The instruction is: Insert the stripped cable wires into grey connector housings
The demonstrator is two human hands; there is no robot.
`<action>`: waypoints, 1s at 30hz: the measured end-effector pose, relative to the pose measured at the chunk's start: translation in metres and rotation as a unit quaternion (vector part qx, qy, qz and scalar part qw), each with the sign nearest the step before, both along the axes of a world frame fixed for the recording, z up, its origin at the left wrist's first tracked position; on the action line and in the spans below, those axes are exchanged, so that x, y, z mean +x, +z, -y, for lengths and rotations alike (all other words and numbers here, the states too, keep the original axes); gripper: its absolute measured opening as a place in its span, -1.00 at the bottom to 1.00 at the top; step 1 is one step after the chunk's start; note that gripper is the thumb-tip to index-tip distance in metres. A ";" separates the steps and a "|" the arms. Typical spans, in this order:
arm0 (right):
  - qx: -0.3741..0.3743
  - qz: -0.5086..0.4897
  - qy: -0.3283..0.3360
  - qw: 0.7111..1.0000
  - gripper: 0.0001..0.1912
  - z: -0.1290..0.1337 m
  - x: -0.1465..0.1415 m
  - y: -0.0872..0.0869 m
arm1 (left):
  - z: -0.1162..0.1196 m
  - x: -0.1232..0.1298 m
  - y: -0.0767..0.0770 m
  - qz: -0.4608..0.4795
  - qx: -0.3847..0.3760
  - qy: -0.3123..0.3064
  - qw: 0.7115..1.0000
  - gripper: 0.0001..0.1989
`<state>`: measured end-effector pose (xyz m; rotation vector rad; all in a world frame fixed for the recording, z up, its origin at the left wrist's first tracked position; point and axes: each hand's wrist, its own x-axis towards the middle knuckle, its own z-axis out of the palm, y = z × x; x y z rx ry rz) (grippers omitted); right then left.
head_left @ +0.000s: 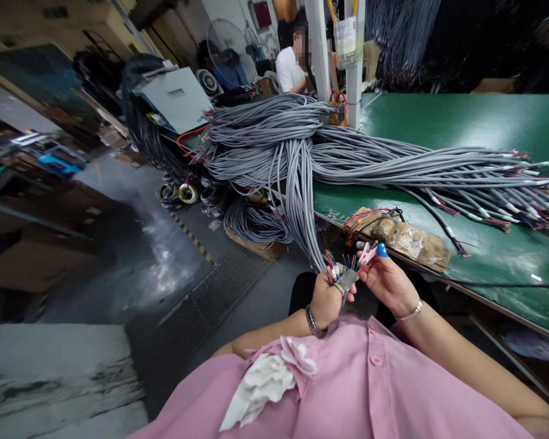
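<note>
We are in a crowded workshop with a dark concrete floor, and to our right runs a long green workbench [462, 122] that carries a great heap of grey cables [302, 146], their stripped and white-sleeved ends fanning off toward the bench's far right. Beyond the heap a co-worker in a white shirt [289, 68] sits near a standing fan [231, 55], well apart from us. A thick hank of the grey cables spills over the bench's near edge and drops toward our lap, and a worn brown taped block [402, 238] lies on the bench edge just above our hands. Below, our pink shirt [370, 390] fills the bottom of the view with a white cloth [265, 381] resting on it. Our left hand [327, 299], a watch at its wrist, is curled shut around the cable end [345, 277], whose grey jacket runs up and away to the left toward the hanging hank, so its long axis slants from our fist back to the heap. From the fist the coloured wires [343, 261] splay upward and a little to the right. Our right hand [387, 280], bracelet at the wrist and a blue cap on one fingertip [382, 250], lies just right of those wires, fingers partly closed and pinching at small pale pieces at the wire tips; what exactly they grip we cannot tell. The right hand is thus nearer to the wire tips, the left nearer to the jacket.
</note>
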<state>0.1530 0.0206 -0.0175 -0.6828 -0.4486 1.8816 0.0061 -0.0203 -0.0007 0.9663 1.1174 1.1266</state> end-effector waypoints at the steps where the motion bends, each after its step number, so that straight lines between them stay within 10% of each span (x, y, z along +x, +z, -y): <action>1: -0.002 -0.005 -0.003 1.000 -0.70 -0.001 -0.001 0.000 | 0.000 0.000 0.000 -0.005 0.001 -0.001 1.000 -0.67; 17: 0.003 -0.022 0.036 0.999 -0.54 0.004 0.004 -0.003 | 0.002 -0.004 -0.003 -0.028 -0.011 -0.005 1.000 -0.64; 23: 0.054 0.121 0.182 0.974 -0.65 0.014 0.022 0.001 | 0.009 -0.012 -0.004 -0.055 -0.021 -0.023 0.998 -0.63; 30: 0.146 0.261 0.114 0.947 -0.84 0.024 0.011 0.004 | 0.011 -0.012 -0.014 -0.085 0.004 -0.120 0.989 -0.72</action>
